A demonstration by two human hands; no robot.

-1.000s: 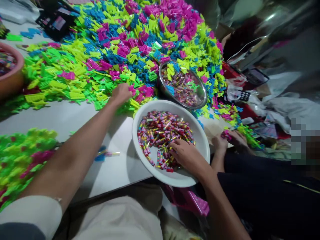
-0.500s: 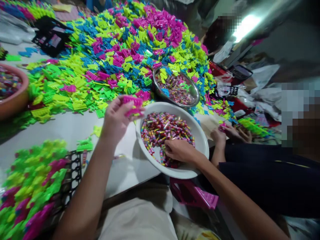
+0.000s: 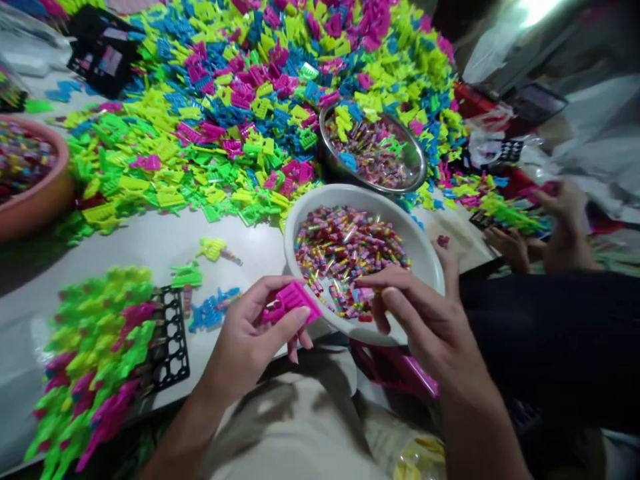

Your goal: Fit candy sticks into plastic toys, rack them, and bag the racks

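Observation:
My left hand (image 3: 265, 327) grips a pink plastic piece (image 3: 295, 301) between thumb and fingers, just left of the white basin's rim. Small multicoloured wrapped tubes fill much of the white basin (image 3: 430, 267). Over the basin's near right side, my right hand (image 3: 415, 310) has its fingers bent and close together; whatever they may hold is too small to make out. A black grid tray (image 3: 173, 340) at the lower left bears rows of green, yellow and pink pieces (image 3: 100, 333). Beside it lie a green piece (image 3: 187, 275), a blue piece (image 3: 207, 312) and a yellow piece (image 3: 213, 249).
A big heap of coloured plastic pieces (image 3: 225, 100) covers the back of the table. A metal bowl (image 3: 423, 163) stands behind the basin, and an orange tub (image 3: 55, 193) at the left edge. Other people's hands (image 3: 565, 220) are at the right.
My left hand has come down and nearer with the pink piece. My right hand has lifted off the tubes and shifted right. The view has tilted down, and the blue piece now shows.

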